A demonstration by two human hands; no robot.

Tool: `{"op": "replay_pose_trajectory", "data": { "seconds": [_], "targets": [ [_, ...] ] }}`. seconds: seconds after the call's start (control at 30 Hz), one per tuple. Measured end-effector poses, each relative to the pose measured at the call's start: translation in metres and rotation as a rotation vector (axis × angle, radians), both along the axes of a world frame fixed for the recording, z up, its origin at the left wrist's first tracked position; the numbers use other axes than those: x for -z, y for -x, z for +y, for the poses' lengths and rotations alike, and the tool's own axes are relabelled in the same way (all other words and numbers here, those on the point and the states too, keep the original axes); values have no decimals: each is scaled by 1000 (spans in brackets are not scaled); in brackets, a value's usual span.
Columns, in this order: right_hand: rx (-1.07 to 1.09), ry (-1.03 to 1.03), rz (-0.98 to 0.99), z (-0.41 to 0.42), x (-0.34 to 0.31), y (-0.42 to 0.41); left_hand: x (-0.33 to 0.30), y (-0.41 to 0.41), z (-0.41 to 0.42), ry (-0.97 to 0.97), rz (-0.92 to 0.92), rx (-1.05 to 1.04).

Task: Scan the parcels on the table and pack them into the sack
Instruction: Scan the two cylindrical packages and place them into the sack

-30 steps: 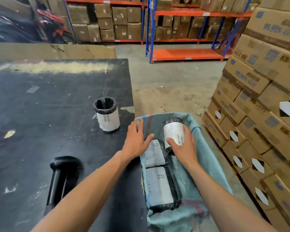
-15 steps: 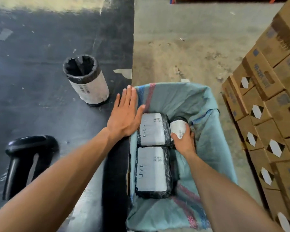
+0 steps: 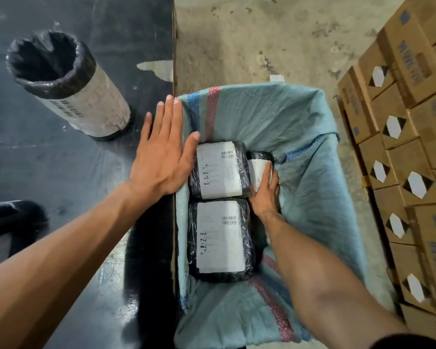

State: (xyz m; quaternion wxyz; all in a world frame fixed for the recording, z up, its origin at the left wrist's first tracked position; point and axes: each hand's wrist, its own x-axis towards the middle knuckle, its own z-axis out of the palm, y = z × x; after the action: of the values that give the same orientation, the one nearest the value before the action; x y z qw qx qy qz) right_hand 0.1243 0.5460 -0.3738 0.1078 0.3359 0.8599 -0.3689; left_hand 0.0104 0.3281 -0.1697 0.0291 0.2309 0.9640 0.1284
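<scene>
Reaching down into the pale blue-green woven sack (image 3: 300,127) with red and blue stripes, the right hand (image 3: 266,191) has its fingers (image 3: 268,170) curled against a small cylindrical parcel wrapped in black plastic with a white label (image 3: 256,170), which stands deep inside the sack, wedged between the sack's cloth wall and a neighbouring parcel. That neighbour — a flat black-wrapped parcel with a white barcode label (image 3: 218,170) — lies label up in the sack, and a second flat black-wrapped parcel with a white label (image 3: 220,238) lies just nearer the camera, the two touching along one edge. The left hand (image 3: 161,159) lies flat with its fingers straight and close together, its palm on the edge of the dark, scuffed surface (image 3: 61,159) and its thumb spread out over the sack's rim, touching the upper flat parcel's corner. Further out on the surface, well apart from the hand, a tall cylindrical parcel in black plastic with a long white label (image 3: 68,84) stands upright, its crinkled top open toward the camera. At the left edge of view a black handheld object (image 3: 10,222) rests on the surface — too cut off to tell what it is. To the right of the sack, stacked brown cardboard boxes with white hexagon marks (image 3: 400,147) sit on the concrete floor (image 3: 249,39).
</scene>
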Motion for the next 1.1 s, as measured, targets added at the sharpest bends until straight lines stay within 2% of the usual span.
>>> {"op": "replay_pose_trajectory", "data": {
  "seconds": [0.33, 0.63, 0.87, 0.97, 1.1],
  "targets": [
    [-54, -6, -194, 11, -29, -4, -1, -1, 1, 0, -34, 8],
    [-62, -8, -43, -11, -119, -23, -4, -2, 1, -26, -86, 29],
    [15, -20, 129, -74, -197, -38, -33, 11, -20, -78, -312, 181],
    [6, -50, 200, -107, -227, -35, -63, 22, -45, -37, -196, 393],
    [-65, -107, 269, -159, -261, -19, -108, 37, -69, -96, 136, 714]
  ]
}}
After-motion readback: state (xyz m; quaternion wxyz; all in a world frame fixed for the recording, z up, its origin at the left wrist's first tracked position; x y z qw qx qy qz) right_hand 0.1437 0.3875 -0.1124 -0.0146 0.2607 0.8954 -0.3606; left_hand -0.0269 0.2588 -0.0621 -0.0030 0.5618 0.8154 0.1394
